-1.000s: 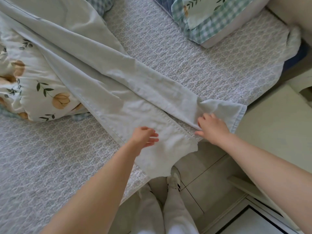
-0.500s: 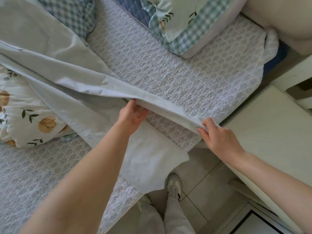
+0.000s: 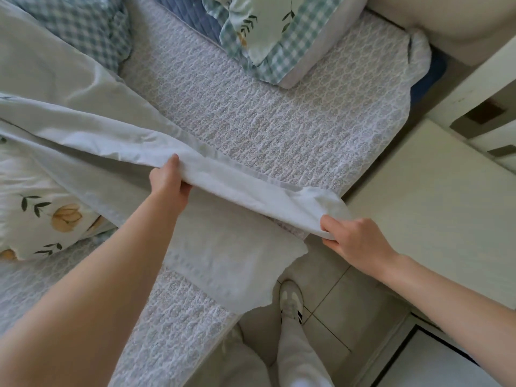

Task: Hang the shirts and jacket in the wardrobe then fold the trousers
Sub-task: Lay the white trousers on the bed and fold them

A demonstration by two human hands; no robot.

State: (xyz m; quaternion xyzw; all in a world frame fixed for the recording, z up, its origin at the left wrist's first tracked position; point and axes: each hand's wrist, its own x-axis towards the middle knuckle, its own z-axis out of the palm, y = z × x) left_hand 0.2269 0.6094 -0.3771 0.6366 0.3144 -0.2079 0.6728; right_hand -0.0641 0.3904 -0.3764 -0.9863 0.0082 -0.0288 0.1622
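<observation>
One leg of the trousers [image 3: 237, 182] is gripped by left hand [image 3: 167, 182] and right hand [image 3: 354, 237]; bed edge [image 3: 363, 174] between them, hem partly hidden.

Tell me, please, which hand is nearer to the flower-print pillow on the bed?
Left. The left hand grips the trouser leg just right of the flower-print pillow; the right hand holds the hem over the bed's edge, farther away.
</observation>
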